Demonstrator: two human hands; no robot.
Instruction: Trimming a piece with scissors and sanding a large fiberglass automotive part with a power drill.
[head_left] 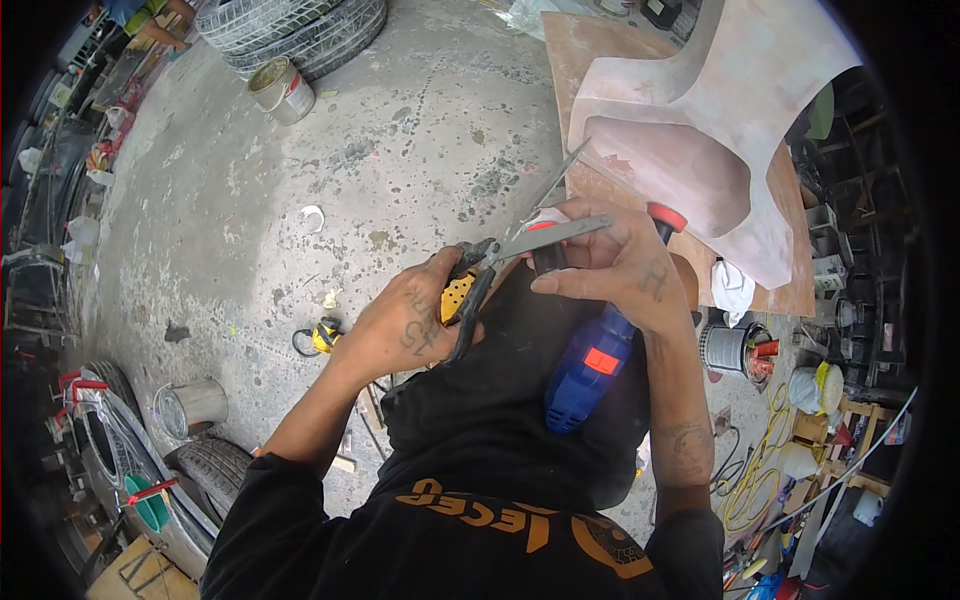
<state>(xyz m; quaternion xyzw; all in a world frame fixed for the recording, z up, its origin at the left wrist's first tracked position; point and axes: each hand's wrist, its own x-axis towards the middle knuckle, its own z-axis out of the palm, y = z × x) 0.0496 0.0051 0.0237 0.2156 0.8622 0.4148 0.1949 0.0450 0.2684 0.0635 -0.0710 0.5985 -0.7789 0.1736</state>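
My left hand [405, 320] is wrapped round the black handles of large scissors [463, 335], their grey blades spread apart, with a yellow perforated piece [457, 295] at the fingers. My right hand [630, 270] grips a small red, black and white piece [548, 255] just behind the lower blade. Below it, on my dark-clad lap, lies a blue power tool [585, 370]; a red disc [665, 215] shows above my right hand. At the upper right a pale pink moulded panel [720, 70] rests on a wooden board [555, 60].
On the concrete floor stand stacked tyres [290, 30], a paint can [280, 95], a metal bucket [192, 405] and another can [735, 350]. A white cloth [733, 285] hangs by the board. Yellow cords [755, 490] lie right. Another person's arm [165, 35] shows top left.
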